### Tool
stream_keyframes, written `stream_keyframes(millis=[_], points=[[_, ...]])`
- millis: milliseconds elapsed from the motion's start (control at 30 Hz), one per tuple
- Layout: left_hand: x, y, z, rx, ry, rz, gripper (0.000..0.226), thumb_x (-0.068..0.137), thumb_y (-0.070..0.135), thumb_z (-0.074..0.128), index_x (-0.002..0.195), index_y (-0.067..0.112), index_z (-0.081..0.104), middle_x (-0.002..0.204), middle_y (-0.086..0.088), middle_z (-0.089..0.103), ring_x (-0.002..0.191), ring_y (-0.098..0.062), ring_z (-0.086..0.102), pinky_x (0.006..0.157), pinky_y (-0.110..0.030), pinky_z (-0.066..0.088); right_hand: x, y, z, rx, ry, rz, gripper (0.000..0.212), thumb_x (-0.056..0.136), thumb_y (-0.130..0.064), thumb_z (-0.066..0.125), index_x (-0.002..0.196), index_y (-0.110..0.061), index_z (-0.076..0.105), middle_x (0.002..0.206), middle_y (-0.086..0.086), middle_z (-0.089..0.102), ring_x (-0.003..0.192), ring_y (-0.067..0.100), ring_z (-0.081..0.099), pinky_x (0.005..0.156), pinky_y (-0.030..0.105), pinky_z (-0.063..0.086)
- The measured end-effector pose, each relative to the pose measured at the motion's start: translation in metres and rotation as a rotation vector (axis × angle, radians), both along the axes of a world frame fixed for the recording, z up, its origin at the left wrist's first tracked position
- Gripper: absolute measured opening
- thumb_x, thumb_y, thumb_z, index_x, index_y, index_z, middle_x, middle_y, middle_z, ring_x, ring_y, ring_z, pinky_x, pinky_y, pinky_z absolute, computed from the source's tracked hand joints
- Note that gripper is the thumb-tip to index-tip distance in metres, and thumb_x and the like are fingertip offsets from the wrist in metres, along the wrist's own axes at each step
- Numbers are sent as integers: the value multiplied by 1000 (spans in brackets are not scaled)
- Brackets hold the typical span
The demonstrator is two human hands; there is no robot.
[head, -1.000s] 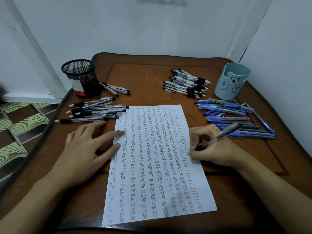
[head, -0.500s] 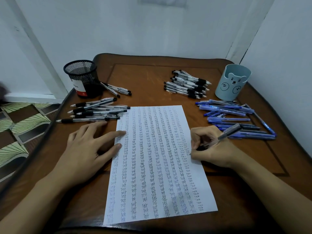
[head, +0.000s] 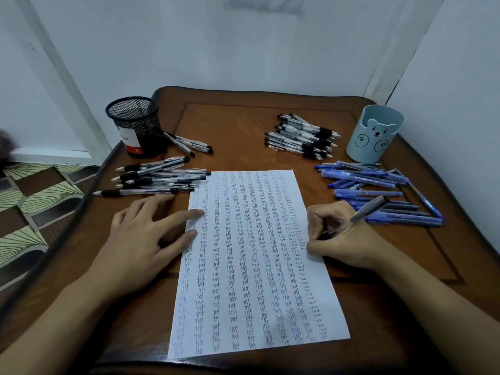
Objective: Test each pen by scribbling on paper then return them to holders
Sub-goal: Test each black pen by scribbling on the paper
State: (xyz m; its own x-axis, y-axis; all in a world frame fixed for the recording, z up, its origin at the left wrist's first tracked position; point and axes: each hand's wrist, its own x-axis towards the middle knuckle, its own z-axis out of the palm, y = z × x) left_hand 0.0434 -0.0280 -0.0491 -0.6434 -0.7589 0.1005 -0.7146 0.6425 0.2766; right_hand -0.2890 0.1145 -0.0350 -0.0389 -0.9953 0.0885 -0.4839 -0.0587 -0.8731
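Observation:
A white sheet of paper (head: 251, 266) covered in columns of the word "test" lies on the wooden table (head: 230, 131). My right hand (head: 338, 239) grips a blue pen (head: 368, 209), its tip at the sheet's right edge. My left hand (head: 146, 239) lies flat, fingers spread, its index finger and thumb pressing the sheet's left edge. A black mesh holder (head: 136, 125) stands back left and a light blue bear holder (head: 374, 132) back right. Black-grip pens lie in piles to the left (head: 154, 180) and at the back (head: 303, 138). Blue pens (head: 378, 190) lie on the right.
Three more pens (head: 189, 144) lie beside the mesh holder. White walls close in behind and to the right of the table. Patterned floor tiles (head: 35, 201) show past the table's left edge.
My right hand has shifted a little down the sheet's right edge with the pen. My left hand stays in place on the paper.

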Motion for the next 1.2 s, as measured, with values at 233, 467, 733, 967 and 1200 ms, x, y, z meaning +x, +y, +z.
stream_keyframes(millis=[233,467,733,967,1200], points=[[0,-1,0,0,-6,-5,43,86,84,18,128,82,29,157,11,31,146,-15,20,114,-52,20,4,-1,9,132,-354,-183,41,102,-23,55,67,-4,47,60,15,50,52,22,46,43,21,35],[-1,1,4,15,-6,-3,46,85,85,16,128,80,31,155,12,30,145,-13,20,114,-50,19,18,-4,16,94,-424,-300,42,99,-52,42,97,-10,43,46,8,32,40,21,27,40,26,29],[0,1,5,15,-1,5,58,84,86,17,135,69,37,153,14,32,143,-9,21,112,-46,19,5,-36,58,-85,-80,-306,38,101,-42,53,97,-5,46,52,0,44,41,15,39,42,26,33],[0,1,9,53,2,15,59,83,88,18,135,67,38,151,16,32,143,-6,19,112,-44,20,-52,-122,70,-41,799,-429,30,106,-41,45,121,-17,56,94,5,65,81,25,56,69,35,40],[-2,4,20,119,-40,50,62,79,91,18,134,68,36,152,23,24,144,0,11,116,-40,14,-87,-169,40,110,1066,-406,46,93,7,48,137,-7,52,132,25,47,116,43,50,90,45,47]])
